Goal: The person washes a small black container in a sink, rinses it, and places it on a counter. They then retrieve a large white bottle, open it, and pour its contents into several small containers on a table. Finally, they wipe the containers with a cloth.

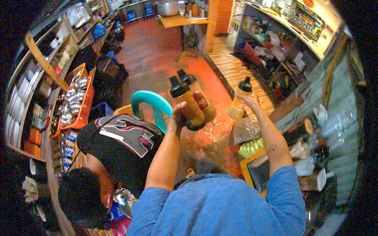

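Observation:
My left hand (178,115) grips two squeeze bottles side by side, both with black spout caps. The nearer bottle (189,107) holds a brown liquid. Beside it, the other bottle (206,106) bears a red label and looks similar in colour. Out to the right, my right hand (251,99) is closed around a third squeeze bottle (238,103), which has a black cap and paler yellow contents. All three are held up in the air above the reddish floor (218,73), tilted a little.
A person in a black shirt (124,138) sits close on my left by a turquoise plastic chair (152,98). Left shelves hold an orange basket (88,101) of metal items. Right of me are a bag (246,129), green produce (251,147) and plastic containers (305,166). A wooden strip floor (227,56) begins ahead.

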`<state>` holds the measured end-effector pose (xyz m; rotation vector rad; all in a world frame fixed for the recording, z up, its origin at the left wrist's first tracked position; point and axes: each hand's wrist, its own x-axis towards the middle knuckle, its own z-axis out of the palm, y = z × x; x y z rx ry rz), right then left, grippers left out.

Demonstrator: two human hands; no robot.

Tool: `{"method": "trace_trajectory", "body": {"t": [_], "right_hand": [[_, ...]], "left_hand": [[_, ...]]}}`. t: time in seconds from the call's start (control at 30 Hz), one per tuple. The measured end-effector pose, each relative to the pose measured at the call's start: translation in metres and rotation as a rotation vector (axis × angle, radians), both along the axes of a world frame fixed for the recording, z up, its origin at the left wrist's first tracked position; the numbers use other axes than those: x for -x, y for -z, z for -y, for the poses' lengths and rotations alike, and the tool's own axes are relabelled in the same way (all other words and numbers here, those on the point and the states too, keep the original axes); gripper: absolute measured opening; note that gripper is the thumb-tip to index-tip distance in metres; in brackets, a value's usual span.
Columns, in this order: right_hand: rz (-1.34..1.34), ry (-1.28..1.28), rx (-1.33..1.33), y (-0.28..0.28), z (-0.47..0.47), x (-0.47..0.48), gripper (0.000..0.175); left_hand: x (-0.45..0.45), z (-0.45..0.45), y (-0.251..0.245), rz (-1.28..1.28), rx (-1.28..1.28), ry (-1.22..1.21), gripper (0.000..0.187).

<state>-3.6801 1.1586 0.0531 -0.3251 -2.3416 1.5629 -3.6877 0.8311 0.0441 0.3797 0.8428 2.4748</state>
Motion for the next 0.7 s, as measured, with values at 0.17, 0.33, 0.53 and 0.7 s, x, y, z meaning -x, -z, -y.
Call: {"method": "trace_trajectory", "body": {"t": [0.17,0.33,0.53,0.7], "right_hand": [[0.154,-0.014,0.094,0.063,-0.056,0.073,0.059],[0.182,-0.036,0.05,0.154,-0.101,0.122,0.064],[0.22,-0.02,-0.021,0.216,-0.144,0.18,0.069],[0.159,-0.1,-0.121,0.216,-0.177,0.289,0.074]], "left_hand": [[0.075,-0.025,-0.015,-0.057,-0.034,0.125,0.065],[0.161,-0.007,0.0,-0.224,0.157,0.111,0.081],[0.247,-0.011,0.008,-0.059,0.309,-0.124,0.084],[0.329,-0.018,0.043,0.122,0.337,-0.249,0.086]]}}
